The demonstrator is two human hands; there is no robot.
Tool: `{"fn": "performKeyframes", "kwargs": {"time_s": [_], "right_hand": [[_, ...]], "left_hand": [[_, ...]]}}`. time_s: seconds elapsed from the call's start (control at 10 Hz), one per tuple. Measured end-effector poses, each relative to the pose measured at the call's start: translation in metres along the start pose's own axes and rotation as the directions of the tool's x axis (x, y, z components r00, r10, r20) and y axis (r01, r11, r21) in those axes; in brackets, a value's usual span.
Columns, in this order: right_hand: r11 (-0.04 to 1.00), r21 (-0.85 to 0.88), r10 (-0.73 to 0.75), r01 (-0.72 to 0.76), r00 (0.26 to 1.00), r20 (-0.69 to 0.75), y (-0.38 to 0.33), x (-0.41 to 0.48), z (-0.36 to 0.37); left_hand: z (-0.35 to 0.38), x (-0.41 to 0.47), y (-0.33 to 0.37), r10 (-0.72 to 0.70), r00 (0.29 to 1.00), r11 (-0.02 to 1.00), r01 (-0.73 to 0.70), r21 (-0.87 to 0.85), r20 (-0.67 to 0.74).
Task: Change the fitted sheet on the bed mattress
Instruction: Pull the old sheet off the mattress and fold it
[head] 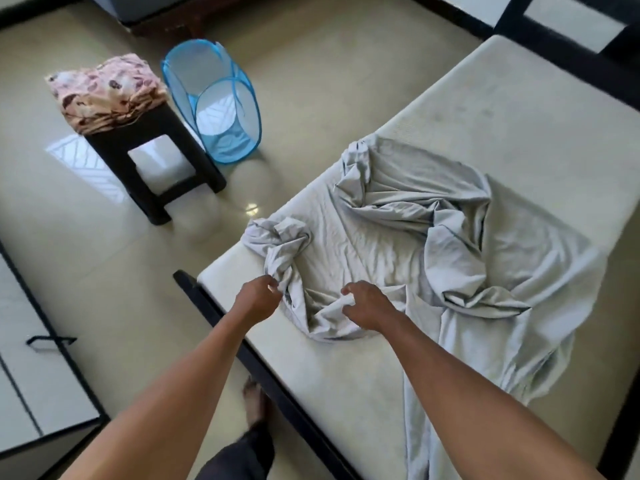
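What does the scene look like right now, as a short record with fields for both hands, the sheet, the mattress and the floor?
left hand: pinches a bunched edge of the grey sheet
right hand: grips a fold of the grey sheet
grey sheet: loose and crumpled on top of the mattress
mattress: mostly bare
floor: blue mesh hamper beside a dark stool
stool top: folded floral cloth

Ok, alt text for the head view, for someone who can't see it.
The left hand and right hand grip a crumpled grey sheet on a bare mattress. On the floor stand a blue hamper and a stool bearing folded floral cloth.
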State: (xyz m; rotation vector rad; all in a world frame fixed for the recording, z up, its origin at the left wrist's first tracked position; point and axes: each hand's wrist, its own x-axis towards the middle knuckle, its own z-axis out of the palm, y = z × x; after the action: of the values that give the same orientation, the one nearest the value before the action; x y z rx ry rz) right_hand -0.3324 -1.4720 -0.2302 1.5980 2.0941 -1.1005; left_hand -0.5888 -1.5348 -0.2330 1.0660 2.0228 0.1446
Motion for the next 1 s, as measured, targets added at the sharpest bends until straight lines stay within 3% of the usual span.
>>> {"fn": "performKeyframes", "kwargs": {"time_s": [0.1,0.2,0.3,0.4,0.5,0.6,0.7,0.8,0.9,1.0], "right_hand": [[0.999,-0.005,0.033,-0.033,0.999,-0.035,0.001,0.062,-0.023],[0.997,-0.038,0.053,-0.060,0.985,-0.164,0.006,0.161,-0.050],[0.987,-0.104,0.092,-0.121,0.964,-0.248,0.009,0.252,-0.079],[0.961,-0.194,0.144,-0.199,0.953,-0.267,0.005,0.318,-0.091],[0.973,-0.066,0.196,-0.221,0.942,-0.271,-0.015,0.327,-0.078],[0.967,0.255,0.078,-0.027,0.979,-0.191,-0.061,0.272,-0.030],[0.902,0.431,-0.009,-0.015,0.999,0.053,-0.081,0.214,-0.003],[0.917,0.397,-0.020,0.030,0.999,-0.030,-0.067,0.206,0.004],[0.958,0.288,0.104,-0.004,0.937,-0.333,-0.057,0.240,0.000],[0.986,0.149,0.139,-0.069,0.840,-0.525,-0.062,0.297,-0.017]], "left_hand": [[-0.004,0.063,0.004,0.048,0.998,0.996,-0.051,0.070,0.046],[0.000,0.155,0.001,0.152,0.972,0.960,-0.188,0.206,0.180],[0.028,0.222,-0.020,0.106,0.938,0.933,-0.209,0.293,0.329],[0.053,0.256,-0.028,0.031,0.931,0.953,-0.138,0.270,0.365],[0.060,0.265,-0.029,0.050,0.911,0.968,-0.145,0.206,0.408],[0.061,0.268,-0.032,0.121,0.931,0.978,-0.171,0.118,0.345],[0.044,0.265,-0.020,0.066,0.912,0.948,-0.184,0.261,0.404],[0.048,0.264,-0.017,0.032,0.908,0.961,-0.143,0.236,0.418],[0.051,0.262,-0.021,0.119,0.932,0.962,-0.194,0.191,0.343],[0.052,0.259,-0.025,0.166,0.922,0.952,-0.243,0.188,0.350]]}}
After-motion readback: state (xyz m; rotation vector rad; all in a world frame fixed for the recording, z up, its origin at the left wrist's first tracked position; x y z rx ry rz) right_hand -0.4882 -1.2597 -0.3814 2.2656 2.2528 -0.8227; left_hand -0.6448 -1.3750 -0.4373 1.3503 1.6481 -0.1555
